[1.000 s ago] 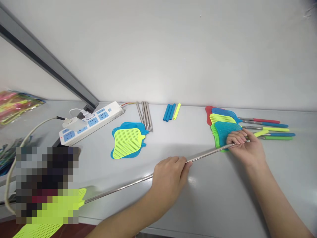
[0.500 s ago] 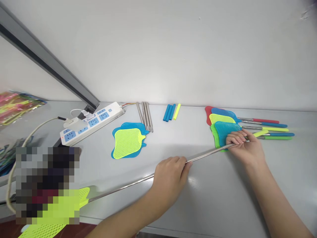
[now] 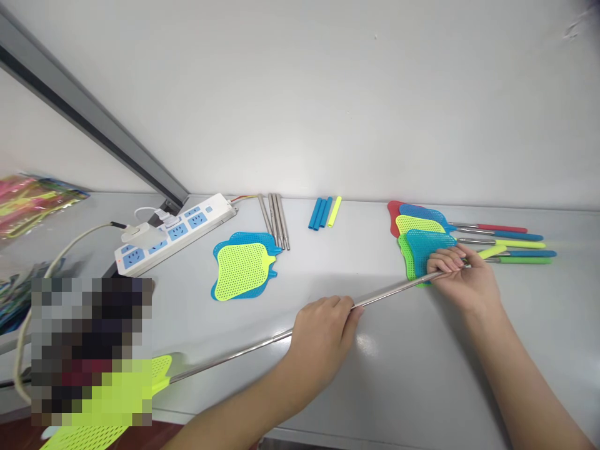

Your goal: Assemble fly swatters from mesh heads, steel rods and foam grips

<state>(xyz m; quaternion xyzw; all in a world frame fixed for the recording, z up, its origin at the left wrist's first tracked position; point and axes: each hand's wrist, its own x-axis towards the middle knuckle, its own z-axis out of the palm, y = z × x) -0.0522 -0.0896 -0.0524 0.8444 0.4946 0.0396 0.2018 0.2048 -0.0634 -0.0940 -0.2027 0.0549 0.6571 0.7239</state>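
Observation:
A yellow-green fly swatter with a long extended metal rod [image 3: 394,291] slants across the table. My left hand [image 3: 323,331] is closed over the middle of the rod. Farther right, my right hand [image 3: 462,275] grips it near the yellow handle [image 3: 493,251], palm turned up. The swatter's perforated head [image 3: 94,431] hangs past the front edge at lower left, partly covered by a blurred patch. Behind my right hand lie several finished swatters, with a teal head [image 3: 424,247] on top and coloured handles [image 3: 520,237] pointing right.
Loose swatter heads [image 3: 244,269], blue with a yellow one on top, lie left of centre. Several metal rods [image 3: 276,219] and blue and yellow handle sleeves [image 3: 323,212] lie along the wall. A white power strip [image 3: 175,234] with plugs and cables is at left, near plastic-bagged swatters [image 3: 32,203].
Both hands keep their hold on the swatter, almost still. The swatter head at lower left has shifted very slightly right and down.

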